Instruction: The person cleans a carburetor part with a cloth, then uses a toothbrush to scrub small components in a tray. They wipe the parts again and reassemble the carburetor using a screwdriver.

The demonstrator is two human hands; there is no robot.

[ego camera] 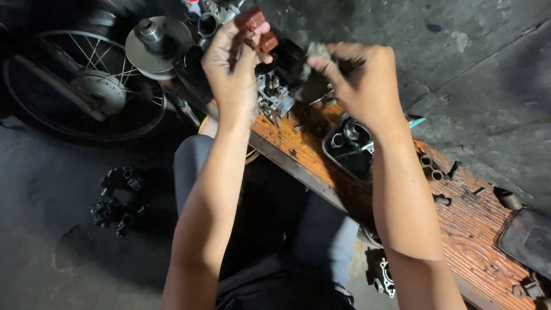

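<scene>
Reddish-brown connector (258,31) pinched in raised left hand (232,69), right hand (361,80) alongside.

A reddish-brown plastic connector (258,30), blocky and made of two small segments, sits pinched at the fingertips of the left hand (232,69), raised above the near end of the orange wooden counter (459,224). Just beside it, a dark, grimy metal part (310,72) with a pale grey tip is gripped in the right hand (367,80), tilted and held at the same height. The two pieces are close together; whether they touch cannot be told.
</scene>
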